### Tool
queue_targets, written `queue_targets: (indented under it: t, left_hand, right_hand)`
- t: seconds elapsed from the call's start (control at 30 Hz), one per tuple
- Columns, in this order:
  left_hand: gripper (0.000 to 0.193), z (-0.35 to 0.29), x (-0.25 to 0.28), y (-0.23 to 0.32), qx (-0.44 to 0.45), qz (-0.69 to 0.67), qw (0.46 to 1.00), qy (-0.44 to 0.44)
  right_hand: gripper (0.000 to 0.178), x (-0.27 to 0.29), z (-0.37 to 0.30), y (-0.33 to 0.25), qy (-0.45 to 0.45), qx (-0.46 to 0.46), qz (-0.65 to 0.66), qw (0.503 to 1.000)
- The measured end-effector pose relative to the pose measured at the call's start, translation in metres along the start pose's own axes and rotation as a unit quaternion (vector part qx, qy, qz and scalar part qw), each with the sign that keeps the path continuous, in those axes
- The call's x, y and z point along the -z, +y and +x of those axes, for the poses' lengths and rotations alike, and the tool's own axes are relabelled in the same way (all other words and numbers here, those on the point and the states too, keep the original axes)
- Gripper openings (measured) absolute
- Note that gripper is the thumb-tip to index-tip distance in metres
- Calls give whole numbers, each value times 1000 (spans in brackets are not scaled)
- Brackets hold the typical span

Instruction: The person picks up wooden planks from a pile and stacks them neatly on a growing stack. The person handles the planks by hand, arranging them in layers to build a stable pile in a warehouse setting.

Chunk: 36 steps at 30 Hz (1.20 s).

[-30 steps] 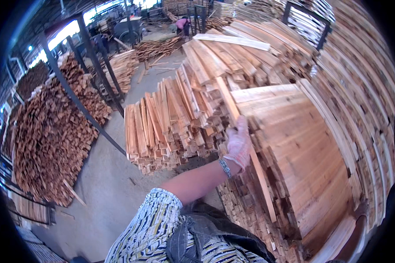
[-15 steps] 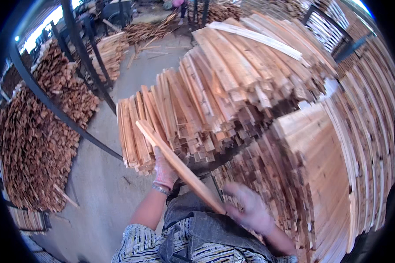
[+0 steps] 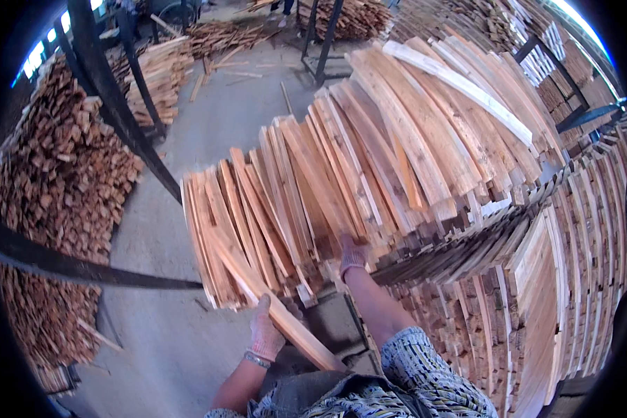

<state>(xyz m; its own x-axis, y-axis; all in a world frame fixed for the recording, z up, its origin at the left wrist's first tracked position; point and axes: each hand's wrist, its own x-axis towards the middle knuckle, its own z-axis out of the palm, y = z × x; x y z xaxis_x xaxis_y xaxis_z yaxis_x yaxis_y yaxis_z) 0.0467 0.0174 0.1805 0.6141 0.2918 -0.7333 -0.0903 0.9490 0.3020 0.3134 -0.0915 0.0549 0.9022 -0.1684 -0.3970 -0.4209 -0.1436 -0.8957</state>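
My left hand (image 3: 266,334), in a pale knit glove, is closed around a long, narrow wooden board (image 3: 301,336). The board slants from the stack's left end down toward my apron (image 3: 303,396). My gloved right hand (image 3: 353,255) reaches forward to the near ends of a stack of wooden boards (image 3: 320,177). It touches the end of one board there; its fingers are blurred and partly hidden, so their grip does not show. A whiter board (image 3: 460,87) lies across the top of the stack at the right.
At my right stands a tall, neat pile of boards (image 3: 536,292), with more layered rows (image 3: 599,244) beyond it. Dark metal bars (image 3: 83,272) rise at the left, before a big heap of short wood pieces (image 3: 70,188). Loose sticks (image 3: 237,66) lie on the concrete floor farther off.
My right hand has left the near end of the held board and reached forward to the stack. My left hand keeps its board, now slightly lower. The view has shifted.
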Motion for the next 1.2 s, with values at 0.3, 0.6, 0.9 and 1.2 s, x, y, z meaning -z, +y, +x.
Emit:
queue_targets:
  t: [0.3, 0.6, 0.9, 1.2]
  left_hand:
    - [36, 51, 13, 54, -1, 16, 1000, -10]
    - [36, 101, -88, 66, 64, 196, 976, -69]
    - [41, 99, -17, -41, 71, 247, 960, -113]
    - [32, 88, 67, 34, 28, 143, 980, -135]
  right_hand:
    - [32, 5, -29, -14, -133, -110, 22, 985]
    - [60, 55, -142, -84, -219, 164, -341, 899]
    - [62, 162, -224, -40, -427, 47, -476, 767]
    - [40, 40, -113, -73, -266, 183, -430, 843]
